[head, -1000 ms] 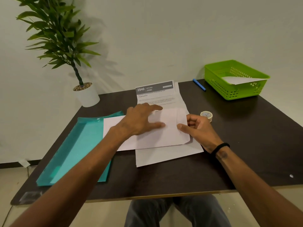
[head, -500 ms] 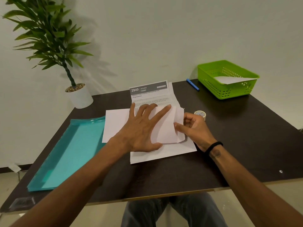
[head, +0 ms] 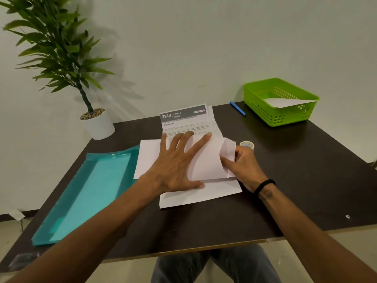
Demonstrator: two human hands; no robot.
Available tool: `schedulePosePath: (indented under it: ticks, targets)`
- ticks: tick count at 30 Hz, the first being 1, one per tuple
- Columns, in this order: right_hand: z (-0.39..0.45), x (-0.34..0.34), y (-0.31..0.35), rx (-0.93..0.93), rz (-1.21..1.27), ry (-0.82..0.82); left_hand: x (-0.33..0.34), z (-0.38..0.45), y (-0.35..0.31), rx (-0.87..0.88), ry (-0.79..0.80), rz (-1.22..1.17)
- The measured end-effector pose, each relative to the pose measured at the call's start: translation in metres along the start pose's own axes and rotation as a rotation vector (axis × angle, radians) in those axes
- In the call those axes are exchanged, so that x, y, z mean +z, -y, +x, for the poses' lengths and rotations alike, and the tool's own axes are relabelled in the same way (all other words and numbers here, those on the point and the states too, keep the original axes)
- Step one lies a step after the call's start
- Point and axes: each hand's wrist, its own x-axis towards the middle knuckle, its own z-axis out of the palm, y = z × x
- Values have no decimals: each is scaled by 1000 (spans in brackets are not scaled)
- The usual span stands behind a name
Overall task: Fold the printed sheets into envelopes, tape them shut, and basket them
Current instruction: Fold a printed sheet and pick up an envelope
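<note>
A white sheet (head: 206, 162) lies crosswise on a printed sheet (head: 184, 121) headed "2940 KITCHEN" at the middle of the dark table (head: 295, 180). My left hand (head: 175, 166) presses flat on the white sheet with fingers spread. My right hand (head: 243, 166) pinches that sheet's right edge, which curls up and over to the left. A roll of tape (head: 247, 144) sits just behind my right hand. The green basket (head: 263, 103) at the back right holds a white folded paper (head: 285, 102).
A teal plastic folder (head: 81, 193) lies along the table's left side, partly under the white sheet. A potted plant (head: 95, 123) stands at the back left. A blue pen (head: 237, 108) lies left of the basket. The wall runs right behind the table.
My left hand slid right and toward me and spread flat on the sheet. My right hand lifted the sheet's right edge and folded it leftward.
</note>
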Motion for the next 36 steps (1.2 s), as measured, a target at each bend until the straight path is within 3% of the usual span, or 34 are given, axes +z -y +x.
schedulePosePath:
  ticks: [10,18,25,36]
  targets:
    - [-1,4,-4,-30,-20,-35,-31,-1,21,159,23,293]
    - [4,-1,-8,3,7,-106,-40,-14,55,46,84,380]
    - [4,0,-8,23,-91,-104,-35,-28,80,24,85,277]
    - [-1,1,-2,39,-105,-55,-15,-31,39,64,-1,8]
